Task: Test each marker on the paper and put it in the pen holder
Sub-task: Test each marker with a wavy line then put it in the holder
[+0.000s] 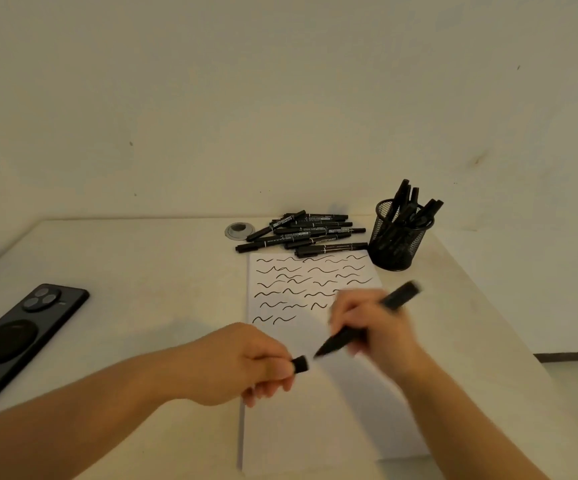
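Head view: right hand (370,327) grips marker (367,320); left hand (242,362) pinches cap (299,364).

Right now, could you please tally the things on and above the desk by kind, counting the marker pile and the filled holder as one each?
Marker in hand: 1
Marker cap: 1
Pile of loose markers: 1
Mesh pen holder with markers: 1
Sheet of paper: 1
Phone: 1
Round desk grommet: 1
Total: 7
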The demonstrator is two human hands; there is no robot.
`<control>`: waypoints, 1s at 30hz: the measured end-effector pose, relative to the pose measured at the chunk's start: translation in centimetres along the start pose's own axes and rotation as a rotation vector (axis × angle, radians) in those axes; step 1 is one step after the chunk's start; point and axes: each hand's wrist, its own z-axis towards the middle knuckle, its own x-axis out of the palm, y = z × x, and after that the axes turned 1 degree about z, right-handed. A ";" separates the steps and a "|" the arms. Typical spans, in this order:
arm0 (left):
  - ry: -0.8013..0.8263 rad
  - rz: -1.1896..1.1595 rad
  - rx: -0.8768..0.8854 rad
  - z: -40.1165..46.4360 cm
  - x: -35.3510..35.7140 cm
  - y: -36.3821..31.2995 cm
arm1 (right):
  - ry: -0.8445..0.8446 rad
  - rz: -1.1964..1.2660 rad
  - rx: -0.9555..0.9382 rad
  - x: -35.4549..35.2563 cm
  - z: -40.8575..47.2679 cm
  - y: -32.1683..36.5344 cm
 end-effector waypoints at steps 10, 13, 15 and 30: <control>-0.614 0.095 0.027 1.9 -2.0 3.6 | -0.237 -0.355 0.143 -0.7 2.4 -1.9; -0.609 0.370 0.012 3.9 -0.2 4.5 | -0.322 -0.299 0.149 -0.1 2.6 -3.4; -0.634 0.396 0.025 4.5 0.3 5.0 | -0.457 -0.331 0.128 -0.4 2.3 -4.3; -0.651 0.216 0.065 4.6 0.3 5.7 | -0.370 -0.654 0.084 0.0 2.4 -5.0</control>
